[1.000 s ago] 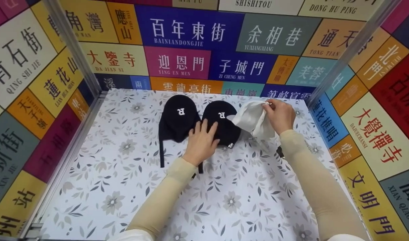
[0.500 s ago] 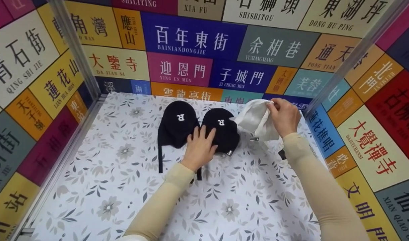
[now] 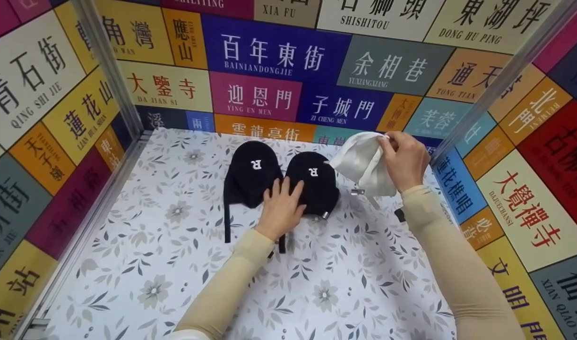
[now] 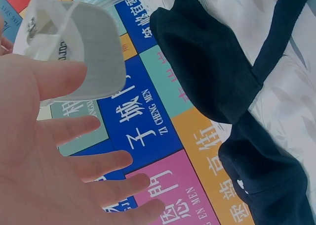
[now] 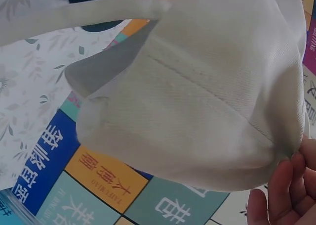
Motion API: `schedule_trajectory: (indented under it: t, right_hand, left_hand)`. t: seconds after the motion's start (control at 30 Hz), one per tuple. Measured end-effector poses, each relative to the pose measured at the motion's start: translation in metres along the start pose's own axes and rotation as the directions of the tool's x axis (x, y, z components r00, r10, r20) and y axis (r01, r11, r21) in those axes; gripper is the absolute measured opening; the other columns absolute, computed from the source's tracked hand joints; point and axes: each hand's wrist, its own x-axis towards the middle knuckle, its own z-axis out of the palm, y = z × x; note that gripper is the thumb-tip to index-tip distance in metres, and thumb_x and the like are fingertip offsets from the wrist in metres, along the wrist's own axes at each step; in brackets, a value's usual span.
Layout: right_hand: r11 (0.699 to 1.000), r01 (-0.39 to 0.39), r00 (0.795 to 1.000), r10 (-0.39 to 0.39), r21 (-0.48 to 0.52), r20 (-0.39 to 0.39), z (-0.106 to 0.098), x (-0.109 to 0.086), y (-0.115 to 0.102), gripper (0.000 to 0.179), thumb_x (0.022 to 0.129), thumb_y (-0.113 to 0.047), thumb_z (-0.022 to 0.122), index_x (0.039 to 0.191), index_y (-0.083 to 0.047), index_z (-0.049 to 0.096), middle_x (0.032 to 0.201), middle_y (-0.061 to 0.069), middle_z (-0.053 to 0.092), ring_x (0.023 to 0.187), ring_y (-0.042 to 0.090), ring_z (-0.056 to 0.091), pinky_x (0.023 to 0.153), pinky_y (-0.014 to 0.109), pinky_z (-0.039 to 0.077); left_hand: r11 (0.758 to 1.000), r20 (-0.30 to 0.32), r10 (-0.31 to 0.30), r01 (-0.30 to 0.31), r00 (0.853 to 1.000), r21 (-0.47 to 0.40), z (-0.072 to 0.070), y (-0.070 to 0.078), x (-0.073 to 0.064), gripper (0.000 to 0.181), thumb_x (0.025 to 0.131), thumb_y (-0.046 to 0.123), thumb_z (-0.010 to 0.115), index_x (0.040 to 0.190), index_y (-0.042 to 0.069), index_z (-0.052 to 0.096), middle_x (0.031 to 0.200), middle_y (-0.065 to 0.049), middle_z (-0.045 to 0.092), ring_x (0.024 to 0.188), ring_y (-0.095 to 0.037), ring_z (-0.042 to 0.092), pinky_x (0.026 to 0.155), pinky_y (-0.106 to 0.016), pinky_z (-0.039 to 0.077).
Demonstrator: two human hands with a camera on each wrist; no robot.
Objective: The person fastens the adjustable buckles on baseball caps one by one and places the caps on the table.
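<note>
In the head view two black caps with a white letter R lie side by side: the left cap (image 3: pixel 250 177) has its strap trailing toward the front, and the right cap (image 3: pixel 319 193) shows a metal buckle. My left hand (image 3: pixel 281 212) is over their meeting edges, fingers straight and spread. My right hand (image 3: pixel 406 158) pinches a white cap (image 3: pixel 359 158) by its crown, raised beside the right black cap. From the right wrist, this white cap (image 5: pixel 197 106) fills much of the picture, strap at upper left. Past the spread left fingers, the left wrist view shows its visor (image 4: pixel 106 47).
A white tabletop (image 3: pixel 160 255) with a leaf and flower print carries the caps. Colourful panels (image 3: pixel 274 52) of printed characters stand behind and at both sides, with metal posts (image 3: pixel 116 71) at the back corners.
The head view has tilted up a little. My right hand has moved slightly up and right with the white cap; my left hand stays by the black caps.
</note>
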Motion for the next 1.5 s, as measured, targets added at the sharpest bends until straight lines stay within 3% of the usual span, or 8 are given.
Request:
schedule_trajectory:
  t: [0.2,0.4,0.67,0.9,1.0,1.13,1.3,1.5]
  right_hand:
    - [1.0,0.008,0.999,-0.007,0.016,-0.042,-0.006,-0.003,-0.017,0.039,0.095,-0.047,0.065,0.108,-0.012,0.077,0.096,0.003,0.053,0.091,0.021,0.051,0.08,0.036,0.043]
    - [0.998,0.05,0.998,-0.049,0.035,-0.049,-0.017,-0.001,-0.031,0.037,0.093,-0.046,0.069,0.105,-0.012,0.078,0.112,0.002,0.063,0.108,0.022,0.052,0.093,0.041,0.045]
    - [0.991,0.084,0.996,-0.081,0.107,-0.031,-0.032,-0.003,-0.057,0.038,0.095,-0.05,0.064,0.105,-0.015,0.076,0.104,0.0,0.074,0.1,0.017,0.068,0.089,0.037,0.051]
    - [0.967,0.181,0.983,-0.17,0.179,-0.077,-0.036,-0.016,-0.077,0.033,0.096,-0.044,0.065,0.1,-0.012,0.072,0.097,0.001,0.073,0.09,0.015,0.068,0.083,0.036,0.053]
    - [0.955,0.211,0.977,-0.198,0.207,-0.081,-0.034,-0.017,-0.088,0.033,0.097,-0.042,0.065,0.099,-0.01,0.071,0.092,0.002,0.071,0.084,0.015,0.065,0.077,0.032,0.049]
    - [0.945,0.212,0.977,-0.208,0.25,-0.043,-0.027,-0.016,-0.099,0.032,0.099,-0.04,0.063,0.098,-0.008,0.07,0.085,0.003,0.068,0.074,0.015,0.058,0.069,0.027,0.04]
    - [0.933,0.168,0.976,-0.203,0.317,0.081,-0.007,-0.017,-0.103,0.031,0.101,-0.038,0.059,0.098,-0.008,0.069,0.081,0.003,0.065,0.07,0.014,0.053,0.064,0.025,0.037]
    - [0.932,0.067,0.95,-0.168,0.355,0.262,0.021,-0.025,-0.094,0.027,0.102,-0.035,0.059,0.096,-0.011,0.07,0.072,0.006,0.057,0.064,0.019,0.047,0.06,0.03,0.036]
  left_hand:
    - [1.0,0.014,-0.014,0.014,1.0,0.005,0.002,-0.003,-0.004,0.064,0.1,0.042,0.057,0.157,0.02,0.037,0.156,-0.024,0.035,0.142,-0.049,0.031,0.105,-0.066,0.032]
    - [0.999,0.031,-0.041,0.041,0.999,0.023,0.002,-0.006,-0.002,0.064,0.101,0.044,0.055,0.157,0.021,0.035,0.156,-0.023,0.035,0.142,-0.048,0.031,0.106,-0.066,0.032]
    - [0.996,0.013,-0.079,0.079,0.997,0.038,0.001,-0.018,0.001,0.064,0.1,0.043,0.056,0.157,0.021,0.037,0.156,-0.022,0.035,0.142,-0.047,0.032,0.106,-0.065,0.033]
    - [0.993,0.025,-0.115,0.115,0.993,-0.017,0.006,-0.033,-0.002,0.063,0.1,0.042,0.056,0.157,0.02,0.037,0.157,-0.023,0.034,0.142,-0.048,0.031,0.106,-0.066,0.031]
    - [0.989,0.003,-0.148,0.148,0.989,-0.026,0.005,-0.043,-0.002,0.063,0.1,0.041,0.057,0.156,0.02,0.038,0.156,-0.023,0.035,0.141,-0.049,0.032,0.106,-0.066,0.032]
    - [0.984,-0.014,-0.174,0.174,0.985,-0.035,-0.001,-0.053,-0.001,0.063,0.1,0.041,0.057,0.156,0.02,0.038,0.156,-0.023,0.035,0.141,-0.049,0.032,0.106,-0.066,0.032]
    - [0.979,-0.005,-0.192,0.191,0.981,-0.065,-0.009,-0.062,-0.001,0.064,0.101,0.042,0.056,0.157,0.022,0.035,0.156,-0.022,0.034,0.141,-0.049,0.031,0.106,-0.065,0.032]
    - [0.976,-0.002,-0.193,0.192,0.981,-0.104,-0.019,-0.065,-0.005,0.064,0.101,0.042,0.055,0.158,0.022,0.033,0.157,-0.021,0.034,0.141,-0.048,0.031,0.107,-0.066,0.031]
